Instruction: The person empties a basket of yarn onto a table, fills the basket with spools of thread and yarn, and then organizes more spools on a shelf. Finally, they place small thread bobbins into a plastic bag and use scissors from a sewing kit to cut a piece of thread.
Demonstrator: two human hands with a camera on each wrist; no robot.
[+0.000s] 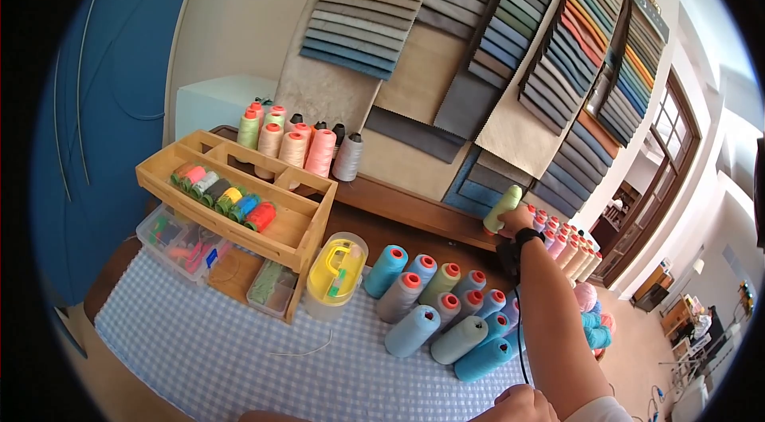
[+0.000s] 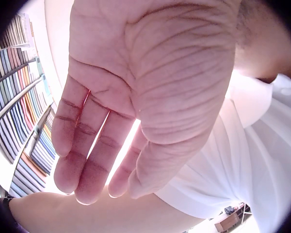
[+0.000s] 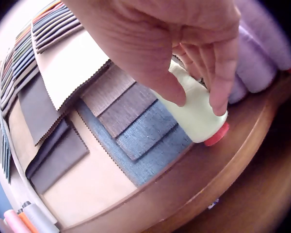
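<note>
In the head view my right hand (image 1: pixel 518 219) grips a pale green thread spool (image 1: pixel 504 207) at the right part of the brown wall shelf (image 1: pixel 414 211). The right wrist view shows thumb and fingers of that hand (image 3: pixel 184 34) on either side of the spool (image 3: pixel 194 109), whose red end is low, at the shelf (image 3: pixel 150 206). Lilac spools (image 3: pixel 254 63) stand beside it. My left hand (image 1: pixel 522 406) is at the bottom edge of the head view, near my body; in the left wrist view this hand (image 2: pixel 131 97) has loosely extended fingers and holds nothing.
Blue, grey and green spools (image 1: pixel 410 330) stand on the checked cloth (image 1: pixel 207 342). Left of them are a yellow-lidded box (image 1: pixel 336 270) and a wooden organizer (image 1: pixel 215 215). More spools (image 1: pixel 320 153) stand behind it. Fabric samples (image 1: pixel 502 103) hang above the shelf; yarn balls (image 1: pixel 598 334) lie at right.
</note>
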